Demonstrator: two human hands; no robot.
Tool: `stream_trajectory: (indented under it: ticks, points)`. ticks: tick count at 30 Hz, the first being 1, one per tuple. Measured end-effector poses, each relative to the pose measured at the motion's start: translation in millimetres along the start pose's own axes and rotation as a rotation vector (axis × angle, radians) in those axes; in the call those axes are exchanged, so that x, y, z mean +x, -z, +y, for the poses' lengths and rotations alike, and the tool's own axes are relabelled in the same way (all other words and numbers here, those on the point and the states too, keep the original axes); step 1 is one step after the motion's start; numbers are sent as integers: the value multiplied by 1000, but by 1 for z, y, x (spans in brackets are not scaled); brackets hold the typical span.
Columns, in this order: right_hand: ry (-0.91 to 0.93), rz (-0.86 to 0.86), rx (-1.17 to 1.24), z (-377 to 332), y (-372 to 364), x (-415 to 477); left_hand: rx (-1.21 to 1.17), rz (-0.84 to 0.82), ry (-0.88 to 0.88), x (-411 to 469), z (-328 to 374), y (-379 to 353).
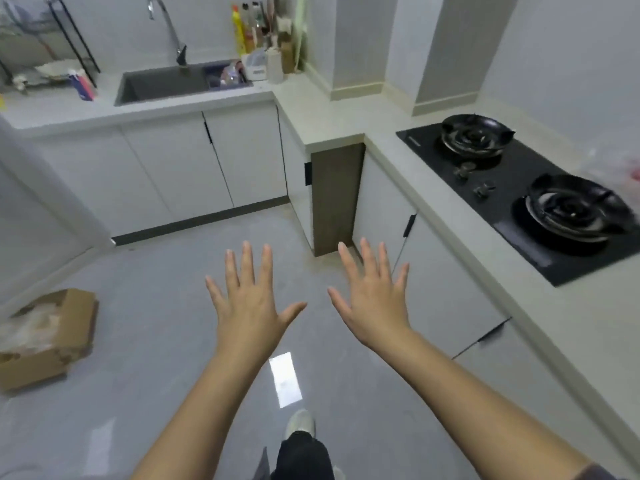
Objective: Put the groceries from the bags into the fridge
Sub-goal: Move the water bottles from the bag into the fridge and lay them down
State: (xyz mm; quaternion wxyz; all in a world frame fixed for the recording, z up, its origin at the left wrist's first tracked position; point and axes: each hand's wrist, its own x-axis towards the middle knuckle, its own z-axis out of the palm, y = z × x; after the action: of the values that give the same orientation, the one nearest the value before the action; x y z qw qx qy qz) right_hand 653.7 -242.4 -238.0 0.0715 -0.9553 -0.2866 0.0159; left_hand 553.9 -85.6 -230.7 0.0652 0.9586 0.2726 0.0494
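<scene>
Holding our left hand (249,306) and right hand (374,303) spread, empty and apart over the grey floor (156,306), we judge what looks like a blurred translucent plastic bag (623,168), at the far right edge of the pale bench (585,327), light, limp and slippery, best gathered at its neck.

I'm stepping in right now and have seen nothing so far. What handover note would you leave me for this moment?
Left hand: open, fingers spread, empty.
Right hand: the same.
Both are held out above the floor.
What looks like a blurred plastic bag sits on the counter beyond the stove.
No fridge is clearly in view.
Nothing visibly put away; the whole job looks left.
</scene>
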Motion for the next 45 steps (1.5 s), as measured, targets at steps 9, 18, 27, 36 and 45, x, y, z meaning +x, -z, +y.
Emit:
stream_trajectory:
  ticks: [9,18,27,36,45]
  points:
    - [-275,11,-2,108,11,18,-43,-28,-265,72,101,-34]
    - [-441,-3,-32,200,17,72,-95,-89,-426,158,197,-69]
    - [-750,82,-67,312,41,60,-135,-62,-767,201,336,-78]
    - [-1026,202,-117,458,85,-10,-146,-45,-1048,170,492,-87]
    - [-1189,262,-188,647,123,-78,-100,-67,-1224,114,685,-86]
